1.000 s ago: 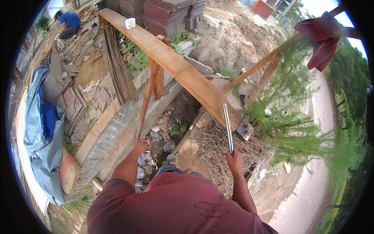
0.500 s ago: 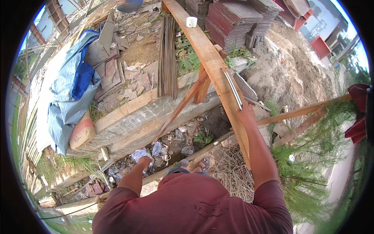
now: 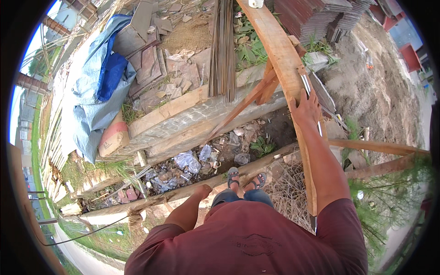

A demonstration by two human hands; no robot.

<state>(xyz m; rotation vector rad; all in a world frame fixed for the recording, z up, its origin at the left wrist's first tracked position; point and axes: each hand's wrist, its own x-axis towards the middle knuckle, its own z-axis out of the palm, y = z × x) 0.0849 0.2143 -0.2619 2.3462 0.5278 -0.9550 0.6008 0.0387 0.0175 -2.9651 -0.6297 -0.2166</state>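
Observation:
My right hand (image 3: 306, 110) lies with fingers spread on a long wooden plank (image 3: 270, 41) raised on wooden legs. Slim, shiny metal bars (image 3: 306, 82) run along the plank's right side. They pass beneath or beside that hand, which hides part of them. Low at my left side hangs my left hand (image 3: 203, 190), apart from the plank. It is small and its fingers are hard to make out, though nothing shows in it. At the plank's far end, cut by the view's upper edge, stands a white cylindrical roll or cup (image 3: 255, 3).
A bundle of thin rods (image 3: 222, 55) lies across a low concrete wall (image 3: 183, 117). Beyond my sandalled feet (image 3: 233, 176) runs a ditch with plastic litter (image 3: 185, 160). Tangled wire (image 3: 288, 195) lies beneath the plank. A blue tarp (image 3: 91, 110) and stacked roof tiles (image 3: 307, 20) stand farther off.
My right hand has gone from closed around the metal bars to spread over the plank. My left hand has drawn back toward my body. The whole view has shifted.

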